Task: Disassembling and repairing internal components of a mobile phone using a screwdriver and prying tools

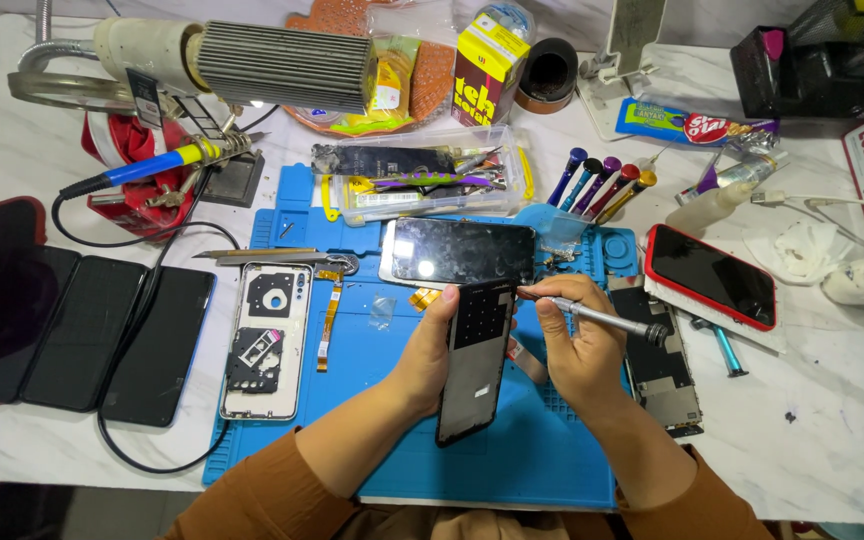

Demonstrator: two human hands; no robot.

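You are holding the dark phone frame [474,365] upright over the blue mat [552,450], left hand [430,350] clamped on its edge. Your right hand [577,345] is gripping the metal screwdriver [607,320], tip meeting the frame's top corner; keeping it steady seems essential.

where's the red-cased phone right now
In the head view, the red-cased phone lies face up on the table right of the blue mat, beyond the right hand.
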